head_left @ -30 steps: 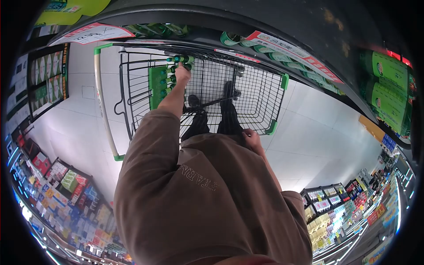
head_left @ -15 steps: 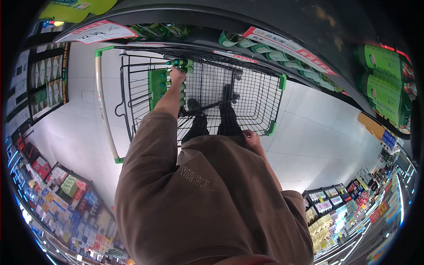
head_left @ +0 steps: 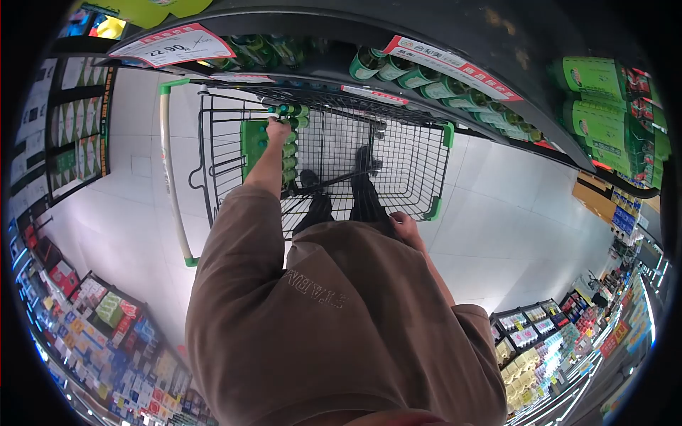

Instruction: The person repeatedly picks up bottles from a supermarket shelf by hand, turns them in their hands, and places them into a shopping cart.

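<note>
Green bottles (head_left: 290, 163) lie in a row in the upper child-seat part of a wire shopping cart (head_left: 419, 163), beside its green panel (head_left: 252, 145). My left hand (head_left: 278, 130) reaches in among them, with its fingers closed around a green bottle; the hand partly hides the bottles under it. Two bottle tops (head_left: 284, 110) show just beyond my fingers. My right hand (head_left: 406, 228) is low by my hip, at the hem of my brown shirt (head_left: 341, 305). Its fingers are curled against dark cloth, and what they hold, if anything, is hidden.
A dark shelf with more green bottles (head_left: 426, 82) and price tags (head_left: 174, 47) runs along the cart's far side. Green multipacks (head_left: 597, 128) stand at the right. The cart's pale handle (head_left: 170, 177) is at left. Stocked displays (head_left: 78, 121) line the aisle.
My left hand has moved slightly down and left, over the bottles in the cart. The view has shifted a little against the shelf. My right hand stays by my hip.
</note>
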Demonstrator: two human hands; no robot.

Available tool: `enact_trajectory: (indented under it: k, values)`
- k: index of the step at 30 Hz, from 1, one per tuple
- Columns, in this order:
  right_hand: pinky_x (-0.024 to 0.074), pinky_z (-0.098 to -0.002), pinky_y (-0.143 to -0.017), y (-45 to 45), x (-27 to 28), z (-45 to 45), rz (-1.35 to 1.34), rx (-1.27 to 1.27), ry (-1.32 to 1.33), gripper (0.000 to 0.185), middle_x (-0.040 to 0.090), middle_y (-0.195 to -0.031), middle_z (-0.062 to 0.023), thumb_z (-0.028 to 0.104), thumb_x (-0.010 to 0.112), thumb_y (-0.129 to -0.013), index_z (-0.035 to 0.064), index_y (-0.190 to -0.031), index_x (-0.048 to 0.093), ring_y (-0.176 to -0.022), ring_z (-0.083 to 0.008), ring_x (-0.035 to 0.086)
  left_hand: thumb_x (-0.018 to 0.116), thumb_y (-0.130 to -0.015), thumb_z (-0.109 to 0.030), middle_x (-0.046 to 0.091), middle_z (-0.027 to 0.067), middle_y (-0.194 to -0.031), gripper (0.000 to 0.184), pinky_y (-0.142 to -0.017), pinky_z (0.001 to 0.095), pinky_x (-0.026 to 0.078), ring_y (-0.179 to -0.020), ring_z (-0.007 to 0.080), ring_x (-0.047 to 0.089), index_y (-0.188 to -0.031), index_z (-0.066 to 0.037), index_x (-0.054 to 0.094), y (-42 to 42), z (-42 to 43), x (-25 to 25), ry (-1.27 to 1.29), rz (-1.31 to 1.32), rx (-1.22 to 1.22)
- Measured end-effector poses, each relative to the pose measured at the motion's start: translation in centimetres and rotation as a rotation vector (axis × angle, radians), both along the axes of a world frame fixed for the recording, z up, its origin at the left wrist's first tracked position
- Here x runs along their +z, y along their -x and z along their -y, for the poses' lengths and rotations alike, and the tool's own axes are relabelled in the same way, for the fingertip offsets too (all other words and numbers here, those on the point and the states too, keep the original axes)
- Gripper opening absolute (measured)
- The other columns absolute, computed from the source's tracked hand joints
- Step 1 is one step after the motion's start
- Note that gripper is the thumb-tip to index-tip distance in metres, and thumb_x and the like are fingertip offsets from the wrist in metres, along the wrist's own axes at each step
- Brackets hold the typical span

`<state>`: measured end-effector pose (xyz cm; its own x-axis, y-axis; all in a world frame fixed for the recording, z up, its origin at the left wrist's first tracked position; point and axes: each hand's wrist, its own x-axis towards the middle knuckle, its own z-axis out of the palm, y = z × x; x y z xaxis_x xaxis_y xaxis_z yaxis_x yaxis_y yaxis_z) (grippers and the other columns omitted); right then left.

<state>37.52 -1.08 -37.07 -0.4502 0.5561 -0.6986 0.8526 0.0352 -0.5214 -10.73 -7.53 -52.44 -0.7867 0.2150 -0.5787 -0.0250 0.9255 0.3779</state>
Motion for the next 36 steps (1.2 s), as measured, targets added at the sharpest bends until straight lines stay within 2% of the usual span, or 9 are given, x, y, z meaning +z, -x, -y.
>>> enact_trajectory:
  k: [4, 11, 23, 28, 32, 33, 34, 35, 36]
  values:
    - [0.0499, -0.0361, -0.079, 0.1, 0.6, -0.2, 0.059, 0.024, 0.03, 0.038, 0.067, -0.093, -0.016, 0.031, 0.058, -0.081, 0.0024, -0.104, 0.062, -0.089, -0.0275, 0.064, 0.066, -0.069, -0.029, 0.061, 0.0202, -0.106, 0.061, -0.085, 0.0372, 0.047, -0.101, 0.0331, 0.059, -0.119, -0.004, 0.042, -0.2, 0.9, -0.7, -0.018, -0.062, 0.021]
    - [0.0505, -0.0353, -0.076, -0.4, 0.0, 0.3, 0.032, 0.02, -0.017, 0.034, 0.067, -0.09, -0.0155, 0.03, 0.059, -0.08, 0.0024, -0.098, 0.065, -0.085, -0.0268, 0.065, 0.067, -0.068, -0.027, 0.063, 0.0188, -0.102, 0.054, -0.085, 0.0372, 0.047, -0.098, 0.0328, 0.06, -0.112, -0.003, 0.048, 0.1, 1.9, -2.4, -0.076, -0.091, 0.073]
    - [0.0503, -0.0337, -0.078, 0.2, 0.4, 0.0, 0.092, 0.008, 0.024, 0.033, 0.067, -0.092, -0.0144, 0.03, 0.059, -0.081, 0.0037, -0.101, 0.064, -0.087, -0.0252, 0.065, 0.068, -0.068, -0.028, 0.063, 0.019, -0.101, 0.053, -0.086, 0.0379, 0.046, -0.098, 0.034, 0.06, -0.113, -0.008, 0.049, 0.2, 1.7, -1.2, -0.083, -0.036, 0.181]
    - [0.05, -0.0343, -0.077, 0.0, -0.1, -0.2, 0.109, -0.001, 0.043, 0.034, 0.067, -0.091, -0.0142, 0.032, 0.059, -0.081, 0.0051, -0.102, 0.064, -0.086, -0.025, 0.065, 0.062, -0.075, -0.039, 0.062, 0.0226, -0.101, 0.056, -0.086, 0.0416, 0.045, -0.099, 0.0401, 0.057, -0.121, -0.011, 0.044, -0.9, 3.0, -0.8, -0.245, -0.042, 0.243]
    - [0.0494, -0.0376, -0.074, -0.7, -1.3, 0.1, 0.067, -0.013, -0.007, 0.039, 0.067, -0.086, -0.0161, 0.039, 0.057, -0.079, 0.0065, -0.099, 0.066, -0.082, -0.0274, 0.065, 0.063, -0.076, -0.042, 0.06, 0.0245, -0.102, 0.063, -0.079, 0.0483, 0.045, -0.094, 0.0453, 0.056, -0.125, -0.012, 0.038, -3.7, 4.8, 2.4, -0.294, -0.127, 0.095]
    - [0.0495, -0.0377, -0.074, -0.7, -1.0, 0.1, 0.065, -0.028, -0.016, 0.038, 0.067, -0.085, -0.0163, 0.038, 0.057, -0.079, 0.0067, -0.098, 0.066, -0.082, -0.028, 0.065, 0.065, -0.075, -0.039, 0.06, 0.0255, -0.101, 0.066, -0.08, 0.0478, 0.044, -0.094, 0.0439, 0.057, -0.126, -0.009, 0.036, -4.8, 5.0, 4.2, -0.41, -0.182, 0.098]
    - [0.0495, -0.0377, -0.074, -0.5, -0.7, 0.0, 0.06, -0.04, -0.021, 0.037, 0.067, -0.084, -0.0165, 0.038, 0.057, -0.079, 0.0068, -0.097, 0.067, -0.083, -0.0286, 0.065, 0.067, -0.075, -0.036, 0.055, 0.0285, -0.108, 0.07, -0.08, 0.0471, 0.044, -0.096, 0.0442, 0.055, -0.125, -0.003, 0.032, -5.5, 5.7, 3.8, -0.44, -0.261, 0.086]
    - [0.0495, -0.0376, -0.075, -0.4, -0.8, -0.1, 0.048, -0.024, -0.035, 0.037, 0.067, -0.085, -0.0167, 0.037, 0.057, -0.079, 0.0069, -0.096, 0.067, -0.083, -0.0291, 0.064, 0.067, -0.075, -0.036, 0.047, 0.0313, -0.115, 0.075, -0.083, 0.0452, 0.044, -0.1, 0.0459, 0.051, -0.126, 0.002, 0.027, -6.2, 5.7, 5.9, -0.362, -0.238, 0.075]
    - [0.0496, -0.0376, -0.075, -0.5, -1.2, -0.2, 0.037, -0.005, -0.04, 0.036, 0.067, -0.086, -0.0169, 0.037, 0.056, -0.079, 0.007, -0.096, 0.067, -0.084, -0.0297, 0.064, 0.067, -0.075, -0.035, 0.046, 0.0307, -0.115, 0.074, -0.084, 0.045, 0.043, -0.101, 0.0462, 0.05, -0.125, 0.002, 0.027, -7.2, 6.0, 7.2, -0.337, -0.283, 0.069]
